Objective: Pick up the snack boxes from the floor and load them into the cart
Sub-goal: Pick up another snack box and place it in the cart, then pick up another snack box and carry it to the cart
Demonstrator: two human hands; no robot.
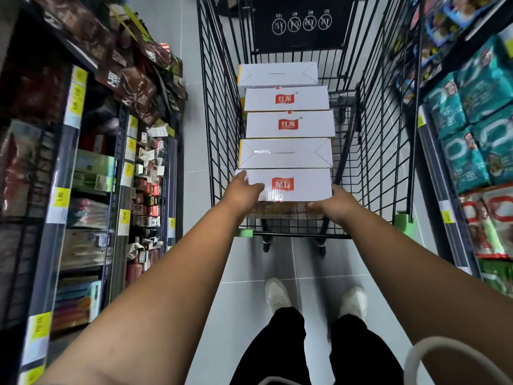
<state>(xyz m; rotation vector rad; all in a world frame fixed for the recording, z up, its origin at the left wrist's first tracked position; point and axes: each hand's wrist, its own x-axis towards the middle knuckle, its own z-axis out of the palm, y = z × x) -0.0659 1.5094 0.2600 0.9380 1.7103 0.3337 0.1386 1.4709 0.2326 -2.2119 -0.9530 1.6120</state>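
Several white snack boxes with red logos stand in a row inside the black wire cart (219, 134). The nearest snack box (294, 184) sits at the cart's near end, its logo upside down to me. My left hand (241, 190) holds its left end, fingers laid over the top left corner. My right hand (333, 204) holds its right end, with the thumb along the lower front edge. Behind it stand a plain-topped box (286, 152), two logo boxes (288, 125) and one more plain box (277, 75).
Shelves of packaged goods line both sides of the narrow aisle: dark snack bags and small boxes on the left (111, 134), teal packs on the right (477, 120). My feet (277, 295) stand on grey floor tiles behind the cart. A white loop (444, 357) hangs at the lower right.
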